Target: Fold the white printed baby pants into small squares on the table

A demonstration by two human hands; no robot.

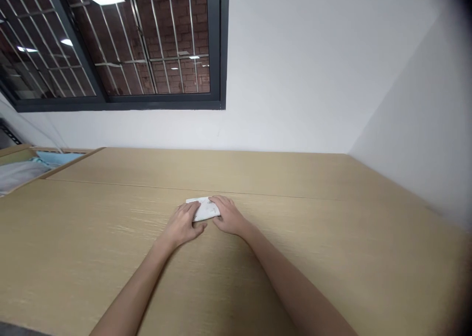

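Note:
A folded white cloth (206,209) with dark smudges lies on the wood-grain tabletop (317,257), near the seam that runs across it. My left hand (183,224) holds the cloth's left end, its fingers bent over the top and its thumb stretched along the near side. At the other end, my right hand (229,216) grips the cloth between fingers and thumb. Both forearms reach forward from the bottom of the view. Shiny wet-looking streaks (138,228) show on the surface left of my left hand.
A white wall (287,70) borders the table at the back, and another wall (427,129) closes the right side. A dark-framed window (217,45) with metal bars is above. At the far left, an open wooden box (68,165) holds blue and whitish material.

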